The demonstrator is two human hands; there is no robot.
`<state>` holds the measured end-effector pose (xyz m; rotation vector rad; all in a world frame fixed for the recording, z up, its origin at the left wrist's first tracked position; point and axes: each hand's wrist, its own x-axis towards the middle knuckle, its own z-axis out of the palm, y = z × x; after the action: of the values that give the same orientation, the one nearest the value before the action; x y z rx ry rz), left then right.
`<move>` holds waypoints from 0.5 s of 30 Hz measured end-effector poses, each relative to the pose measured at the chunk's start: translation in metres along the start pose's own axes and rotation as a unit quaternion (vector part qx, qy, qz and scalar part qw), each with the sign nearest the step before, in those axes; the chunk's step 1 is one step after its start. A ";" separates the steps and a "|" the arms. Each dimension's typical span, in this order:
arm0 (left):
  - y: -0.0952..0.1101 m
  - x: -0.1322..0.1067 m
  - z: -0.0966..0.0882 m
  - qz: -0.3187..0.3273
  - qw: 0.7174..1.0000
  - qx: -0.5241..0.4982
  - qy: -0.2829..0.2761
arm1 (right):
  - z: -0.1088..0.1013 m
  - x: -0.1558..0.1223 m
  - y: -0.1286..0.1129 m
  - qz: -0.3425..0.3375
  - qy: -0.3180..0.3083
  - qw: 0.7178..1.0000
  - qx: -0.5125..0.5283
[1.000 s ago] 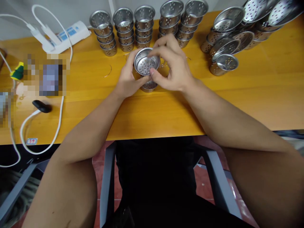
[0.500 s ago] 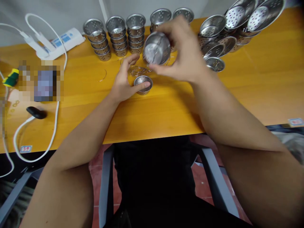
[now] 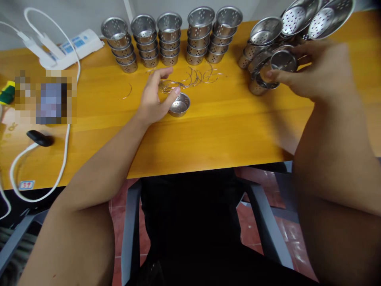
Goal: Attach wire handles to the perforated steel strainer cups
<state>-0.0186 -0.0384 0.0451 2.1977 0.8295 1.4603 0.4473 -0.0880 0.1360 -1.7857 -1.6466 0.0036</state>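
While pinching metal cup point(image 3: 285, 60) in right hand point(image 3: 323, 73) near clustered cups point(image 3: 266, 32), holding left hand point(image 3: 156, 95) spread beside small cup point(image 3: 180, 107).

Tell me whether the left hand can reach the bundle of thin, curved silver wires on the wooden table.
Probably yes: the left hand is open close beside the bundle of thin, curved silver wires, with nothing visible between; the small, round, perforated silver metal cup sits on their near side.

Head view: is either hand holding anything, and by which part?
The right hand holds a metal cup by its side; finger contact is blurred. The left hand is open beside a small cup, seemingly holding nothing.
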 end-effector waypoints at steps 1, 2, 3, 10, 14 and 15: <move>0.001 -0.001 -0.001 0.004 1.000 -0.001 -0.006 | 0.004 0.002 0.004 -0.001 0.006 1.000 -0.011; 0.003 -0.001 -0.002 0.009 1.000 0.000 -0.015 | 0.007 0.003 0.007 0.001 0.009 1.000 -0.025; 0.005 -0.002 -0.004 0.012 0.999 0.005 -0.029 | 0.010 0.005 0.008 0.009 0.005 0.999 -0.042; 0.017 -0.005 -0.011 -0.009 0.991 0.049 -0.123 | 0.016 0.004 0.004 0.027 -0.039 0.995 -0.091; 0.028 -0.006 -0.012 -0.044 0.985 0.074 -0.147 | 0.019 -0.004 0.007 0.025 0.012 0.994 -0.102; 0.030 -0.007 -0.011 -0.052 0.983 0.083 -0.154 | 0.019 -0.006 0.004 0.020 0.058 0.993 -0.100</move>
<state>-0.0232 -0.0657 0.0624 2.3800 0.9682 0.9974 0.4415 -0.0840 0.1170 -1.9298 -1.5732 -0.2500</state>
